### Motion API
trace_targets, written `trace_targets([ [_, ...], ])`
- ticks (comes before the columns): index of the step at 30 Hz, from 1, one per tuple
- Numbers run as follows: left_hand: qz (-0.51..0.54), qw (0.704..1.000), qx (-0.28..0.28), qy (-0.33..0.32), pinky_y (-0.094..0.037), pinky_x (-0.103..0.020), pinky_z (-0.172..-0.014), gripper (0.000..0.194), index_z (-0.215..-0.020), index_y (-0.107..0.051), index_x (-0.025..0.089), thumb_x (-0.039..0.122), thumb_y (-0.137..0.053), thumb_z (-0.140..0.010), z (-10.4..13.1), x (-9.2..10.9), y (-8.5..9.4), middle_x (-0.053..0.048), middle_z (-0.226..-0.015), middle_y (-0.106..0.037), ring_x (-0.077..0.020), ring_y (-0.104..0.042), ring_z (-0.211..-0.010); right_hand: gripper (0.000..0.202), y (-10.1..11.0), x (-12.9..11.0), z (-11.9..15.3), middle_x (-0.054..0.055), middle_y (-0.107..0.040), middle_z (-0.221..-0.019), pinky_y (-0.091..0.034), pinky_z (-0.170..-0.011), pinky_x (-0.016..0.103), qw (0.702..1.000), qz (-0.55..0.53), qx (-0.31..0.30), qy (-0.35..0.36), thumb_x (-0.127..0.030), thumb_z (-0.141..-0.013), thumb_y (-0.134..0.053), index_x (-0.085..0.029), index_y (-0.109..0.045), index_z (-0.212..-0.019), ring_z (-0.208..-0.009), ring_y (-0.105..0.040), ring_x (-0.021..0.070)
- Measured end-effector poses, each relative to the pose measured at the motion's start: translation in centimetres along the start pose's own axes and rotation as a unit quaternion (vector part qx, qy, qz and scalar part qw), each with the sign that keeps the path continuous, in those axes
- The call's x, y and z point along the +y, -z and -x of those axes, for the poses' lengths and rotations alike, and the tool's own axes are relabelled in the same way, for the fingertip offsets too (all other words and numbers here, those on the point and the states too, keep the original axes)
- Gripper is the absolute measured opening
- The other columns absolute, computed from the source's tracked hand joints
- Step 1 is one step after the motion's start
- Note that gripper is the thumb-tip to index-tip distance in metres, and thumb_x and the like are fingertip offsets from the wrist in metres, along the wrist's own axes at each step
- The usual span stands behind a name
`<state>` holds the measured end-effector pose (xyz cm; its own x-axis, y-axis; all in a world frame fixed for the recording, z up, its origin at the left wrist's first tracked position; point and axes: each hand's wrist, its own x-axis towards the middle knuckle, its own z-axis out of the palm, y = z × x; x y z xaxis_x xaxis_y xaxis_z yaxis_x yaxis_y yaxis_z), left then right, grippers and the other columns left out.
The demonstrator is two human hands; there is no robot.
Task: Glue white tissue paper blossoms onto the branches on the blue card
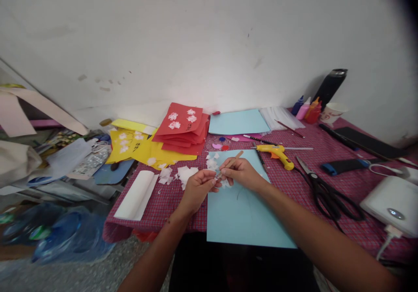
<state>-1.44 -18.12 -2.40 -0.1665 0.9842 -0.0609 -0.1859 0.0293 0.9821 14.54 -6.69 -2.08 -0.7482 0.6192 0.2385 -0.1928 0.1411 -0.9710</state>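
Observation:
My right hand point(240, 173) is closed around a thin wooden stick point(237, 156), whose lower tip points down to the left. Against that tip, the fingers of my left hand point(200, 188) are pinched together on a small whitish scrap of paper, mostly covered by the fingertips. Both hands are above a light blue sheet of paper point(241, 222). Small white paper scraps point(212, 160) lie on the sheet just beyond my hands. More torn white paper pieces point(186, 174) are on the cloth, left of the sheet.
Left are a folded white paper point(135, 196), yellow sheets point(153, 150) and red cards point(183, 128). Right are a yellow glue gun point(276, 153), black scissors point(326, 191), a box cutter point(344, 166) and a white device point(392, 207). Paint bottles point(307, 109) and a paper cup point(332, 113) stand behind.

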Motion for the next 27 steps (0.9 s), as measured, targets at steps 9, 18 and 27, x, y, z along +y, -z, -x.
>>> trace_targets([
  [9,0.023,0.999,0.021,0.012,-0.054,-0.026,-0.064,0.031,-0.097,-0.064,0.015,0.031,-0.076,-0.074,-0.1,-0.2,0.1,-0.008,-0.088,-0.074,-0.0164,-0.070,-0.074,0.028,-0.1,-0.1,0.0,0.001,-0.067,-0.068,-0.044,-0.042,0.024,1.000,-0.021,0.014,-0.016,-0.044,-0.081,-0.071,-0.017,-0.064,-0.083,-0.045,-0.057,0.0113],
  [18,0.014,0.999,0.038,0.010,-0.054,-0.026,-0.065,0.030,-0.096,-0.063,0.015,0.029,-0.077,-0.073,-0.3,-0.6,0.1,-0.007,-0.086,-0.074,-0.0161,-0.070,-0.073,0.023,0.0,-0.4,0.2,0.000,-0.063,-0.067,-0.041,-0.047,0.024,0.999,-0.014,0.031,0.021,-0.040,-0.085,-0.067,-0.018,-0.066,-0.083,-0.049,-0.055,0.0105],
  [27,0.013,0.992,0.119,-0.048,-0.054,-0.026,-0.065,0.037,-0.096,-0.064,0.015,0.033,-0.081,-0.069,-1.6,2.2,1.8,-0.008,-0.089,-0.074,-0.0161,-0.070,-0.074,0.019,0.9,-1.3,-0.2,-0.001,-0.061,-0.065,-0.038,-0.046,0.025,0.968,-0.051,0.234,0.070,-0.037,-0.083,-0.068,-0.019,-0.062,-0.082,-0.048,-0.049,0.0102],
])
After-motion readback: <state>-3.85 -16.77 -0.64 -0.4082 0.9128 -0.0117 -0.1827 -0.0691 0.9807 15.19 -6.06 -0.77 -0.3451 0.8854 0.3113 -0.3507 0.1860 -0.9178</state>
